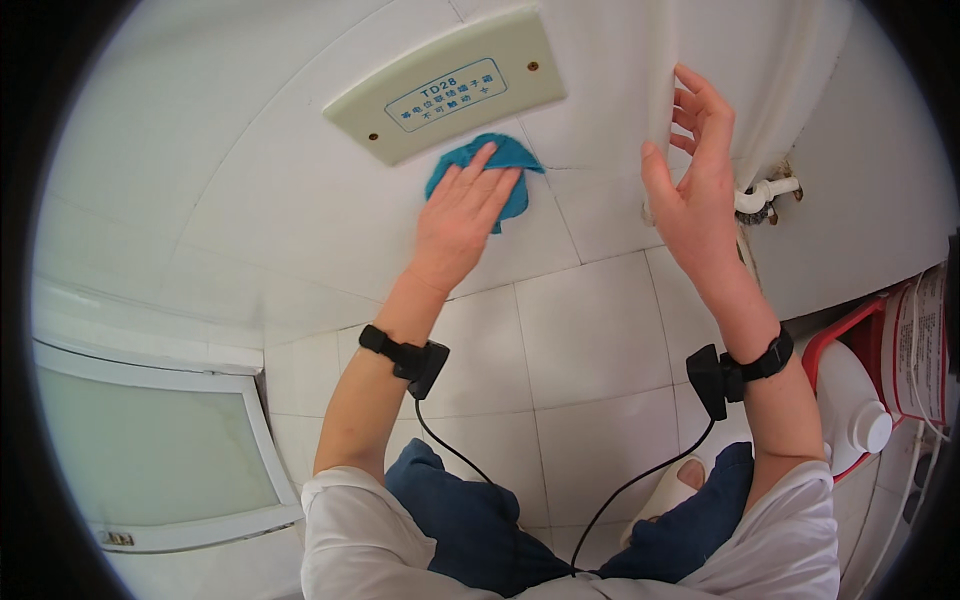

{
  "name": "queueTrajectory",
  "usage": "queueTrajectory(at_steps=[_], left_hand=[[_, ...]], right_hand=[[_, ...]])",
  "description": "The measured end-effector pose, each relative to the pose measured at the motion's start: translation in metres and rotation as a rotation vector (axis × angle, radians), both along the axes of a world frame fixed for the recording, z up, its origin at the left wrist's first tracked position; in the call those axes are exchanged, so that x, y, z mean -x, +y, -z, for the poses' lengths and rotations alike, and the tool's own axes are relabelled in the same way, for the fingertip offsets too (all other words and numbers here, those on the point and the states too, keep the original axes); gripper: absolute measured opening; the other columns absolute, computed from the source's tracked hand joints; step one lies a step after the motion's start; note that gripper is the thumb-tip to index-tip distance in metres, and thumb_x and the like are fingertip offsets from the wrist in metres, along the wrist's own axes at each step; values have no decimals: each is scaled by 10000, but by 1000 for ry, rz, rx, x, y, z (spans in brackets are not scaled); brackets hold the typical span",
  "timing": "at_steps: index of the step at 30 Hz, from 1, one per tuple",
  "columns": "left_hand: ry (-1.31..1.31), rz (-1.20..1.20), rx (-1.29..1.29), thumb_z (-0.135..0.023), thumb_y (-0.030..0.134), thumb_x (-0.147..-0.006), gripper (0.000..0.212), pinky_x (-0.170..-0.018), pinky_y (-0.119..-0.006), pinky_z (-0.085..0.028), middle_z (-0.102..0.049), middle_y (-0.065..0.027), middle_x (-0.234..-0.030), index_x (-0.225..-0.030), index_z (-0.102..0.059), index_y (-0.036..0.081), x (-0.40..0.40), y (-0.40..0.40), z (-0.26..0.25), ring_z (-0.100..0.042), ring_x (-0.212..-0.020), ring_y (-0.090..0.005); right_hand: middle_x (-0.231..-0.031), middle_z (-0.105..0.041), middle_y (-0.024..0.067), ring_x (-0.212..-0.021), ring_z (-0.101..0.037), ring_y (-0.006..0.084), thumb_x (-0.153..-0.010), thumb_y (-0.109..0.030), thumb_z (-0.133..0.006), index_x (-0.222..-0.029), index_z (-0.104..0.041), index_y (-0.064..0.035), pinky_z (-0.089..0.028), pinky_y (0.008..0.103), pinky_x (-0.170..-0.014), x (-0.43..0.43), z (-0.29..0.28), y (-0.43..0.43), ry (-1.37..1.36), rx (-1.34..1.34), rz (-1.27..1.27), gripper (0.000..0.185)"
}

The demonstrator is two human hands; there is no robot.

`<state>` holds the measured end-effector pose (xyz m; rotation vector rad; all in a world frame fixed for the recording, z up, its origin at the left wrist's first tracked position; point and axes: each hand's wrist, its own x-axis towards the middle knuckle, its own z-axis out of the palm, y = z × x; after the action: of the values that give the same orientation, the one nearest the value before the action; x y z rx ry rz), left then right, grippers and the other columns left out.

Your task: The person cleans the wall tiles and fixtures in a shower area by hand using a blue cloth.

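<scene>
My left hand (465, 217) presses flat with spread fingers on a blue cloth (514, 154), which lies against the white tiled wall (300, 195). The cloth is bunched and sits just below a cream cover plate (465, 82) that bears printed writing and two screws. To the right, my right hand (697, 165) is half curled with its fingers apart, its thumb and fingertips at a white vertical pipe (660, 97). Nothing shows inside that palm.
A white bent pipe fitting (769, 195) juts out beyond my right hand. At the lower right a white plastic bottle (847, 397) stands by a red container (847, 322). A white-framed frosted panel (165, 442) is at the left. Cables hang from both wrist straps above the tiled floor (592, 322).
</scene>
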<state>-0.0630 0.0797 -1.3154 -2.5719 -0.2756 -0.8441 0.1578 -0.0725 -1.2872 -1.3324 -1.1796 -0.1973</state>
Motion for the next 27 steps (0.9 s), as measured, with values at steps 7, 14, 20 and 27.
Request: queueTrajectory(at_steps=[7, 14, 20, 27], left_hand=[[-152, 158, 103, -631, 35, -825, 373, -1057, -449, -461, -643, -87, -1251, -1197, -656, 19, -108, -34, -12, -529, -1341, -270], [6, 190, 132, -622, 15, -824, 438, -1083, -438, -449, -609, -54, -1297, -1259, -622, 63, -88, -25, -31, -493, -1368, -246], [80, 5, 4, -608, -5, -832, 447, -1031, -457, -484, -634, -57, -1267, -1271, -632, 81, 15, 5, -16, -539, -1328, -266], [0, 166, 74, -606, -50, -814, 446, -981, -460, -497, -631, -97, -1249, -1255, -628, 14, -55, -13, -16, -541, -1315, -298]], right_hand=[[-1316, -529, 135, -1147, -592, 289, -842, 46, -584, -1461, -395, -88, -510, 403, -945, 2, -2, -3, 21, 7, -19, 661], [-1323, -538, 136, -1166, -590, 278, -847, 28, -597, -1472, -398, -104, -504, 402, -957, -2, -4, -10, 48, 59, -41, 669], [-1327, -538, 143, -1167, -587, 288, -847, 36, -593, -1462, -411, -93, -503, 401, -954, -3, -7, -13, 57, 52, -71, 654], [-1334, -542, 150, -1170, -586, 309, -837, 45, -598, -1451, -428, -94, -502, 412, -953, -5, -5, -12, 61, 27, -78, 652]])
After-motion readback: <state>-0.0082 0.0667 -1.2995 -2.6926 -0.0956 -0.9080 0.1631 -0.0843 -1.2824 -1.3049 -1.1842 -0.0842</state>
